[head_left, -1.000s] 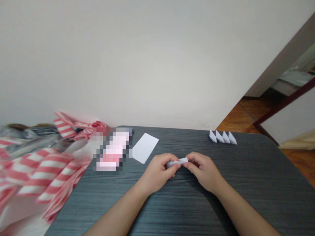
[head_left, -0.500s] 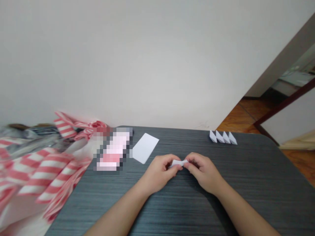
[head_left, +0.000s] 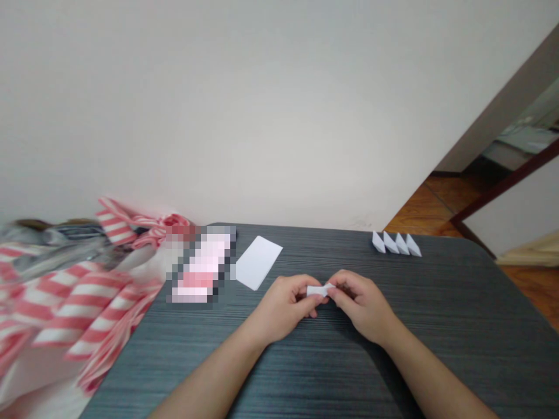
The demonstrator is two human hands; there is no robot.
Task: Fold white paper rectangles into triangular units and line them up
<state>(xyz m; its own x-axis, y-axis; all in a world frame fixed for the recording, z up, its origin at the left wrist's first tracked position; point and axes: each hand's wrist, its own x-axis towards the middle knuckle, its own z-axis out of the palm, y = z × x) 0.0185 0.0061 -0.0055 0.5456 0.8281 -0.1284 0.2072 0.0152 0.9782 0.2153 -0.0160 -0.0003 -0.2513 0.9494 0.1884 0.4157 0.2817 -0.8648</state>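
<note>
A small folded piece of white paper (head_left: pixel 317 290) is held between both hands, a little above the dark table. My left hand (head_left: pixel 288 302) pinches its left end between thumb and fingers. At the other end, the thumb and fingertips of my right hand (head_left: pixel 360 299) are closed on it. Fingers cover parts of the paper, so its full shape is hidden. Beyond my left hand lies flat white paper (head_left: pixel 258 263), perhaps a stack of sheets. Several folded white paper pieces (head_left: pixel 396 244) with pointed ends stand in a row at the table's far right.
The dark wood-grain table (head_left: pixel 279 378) meets a pale wall (head_left: pixel 279 116) at its far edge. A pixelated pink and white object (head_left: pixel 203 262) lies on the left. Red-and-white striped cloth (head_left: pixel 87 302) is heaped beside the table. At right is a doorway with wooden floor (head_left: pixel 419 209).
The folded paper has turned slightly in my fingers, showing a flatter face. Both hands have barely shifted, and the things on the table stay in place.
</note>
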